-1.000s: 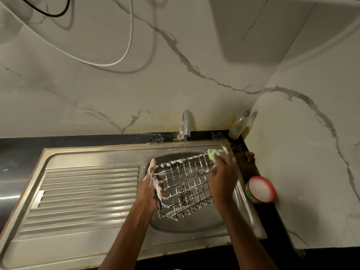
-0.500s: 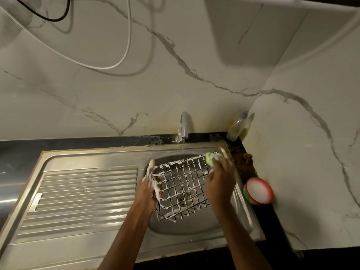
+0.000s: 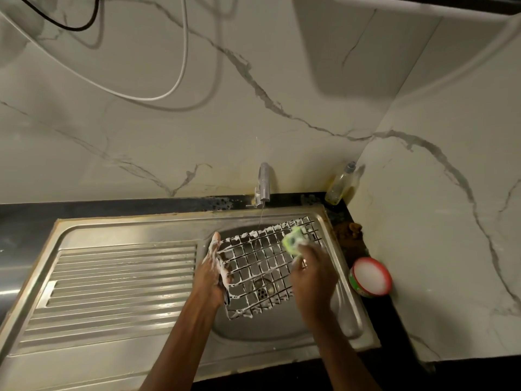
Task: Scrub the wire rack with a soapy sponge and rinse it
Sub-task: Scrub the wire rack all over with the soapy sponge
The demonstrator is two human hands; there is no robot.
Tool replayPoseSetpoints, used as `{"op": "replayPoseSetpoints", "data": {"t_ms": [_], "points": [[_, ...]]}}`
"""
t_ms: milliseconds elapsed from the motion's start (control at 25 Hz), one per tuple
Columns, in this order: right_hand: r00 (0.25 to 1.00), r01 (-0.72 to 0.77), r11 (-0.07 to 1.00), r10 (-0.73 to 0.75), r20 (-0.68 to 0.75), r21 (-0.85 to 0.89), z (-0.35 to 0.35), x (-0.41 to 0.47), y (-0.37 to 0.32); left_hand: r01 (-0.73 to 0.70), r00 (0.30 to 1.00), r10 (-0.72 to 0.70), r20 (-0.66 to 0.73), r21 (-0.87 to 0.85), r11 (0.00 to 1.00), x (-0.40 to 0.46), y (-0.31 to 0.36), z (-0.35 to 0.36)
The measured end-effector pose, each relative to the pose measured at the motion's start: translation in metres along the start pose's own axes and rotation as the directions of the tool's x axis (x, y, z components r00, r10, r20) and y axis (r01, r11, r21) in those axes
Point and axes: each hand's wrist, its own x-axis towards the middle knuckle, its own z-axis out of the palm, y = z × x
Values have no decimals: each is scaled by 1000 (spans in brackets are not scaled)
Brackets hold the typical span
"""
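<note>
Wire rack [image 3: 263,266] hung tilted over the basin of the steel sink [image 3: 118,277], its far edge raised toward the tap [image 3: 264,182] and its near corner dipping low, foam clinging along most of its bars. A thin stream from the tap fell onto that far edge. Left of the rack, the left hand [image 3: 214,275] was clamped on the rack's left rim, lathered white. Right of the rack, the right hand [image 3: 314,273] was closed around a green sponge [image 3: 293,242], pressed on the rack's far right part. The rack's long axis ran from the near left corner up toward the far right, so the sponge hand sat at its far end, and the near rows lay closer to the left hand; scrubbing those next would likely mean drawing the sponge back along that axis.
</note>
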Motion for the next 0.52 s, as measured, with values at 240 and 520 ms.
{"op": "replayPoseSetpoints", "data": {"t_ms": [240, 520], "points": [[993, 99, 992, -93, 70, -77, -5, 4, 27, 11, 999, -13, 31, 52, 999, -2, 1, -3], [972, -206, 973, 192, 133, 106, -28, 35, 28, 107, 991, -108, 76, 13, 994, -12, 9, 11]]}}
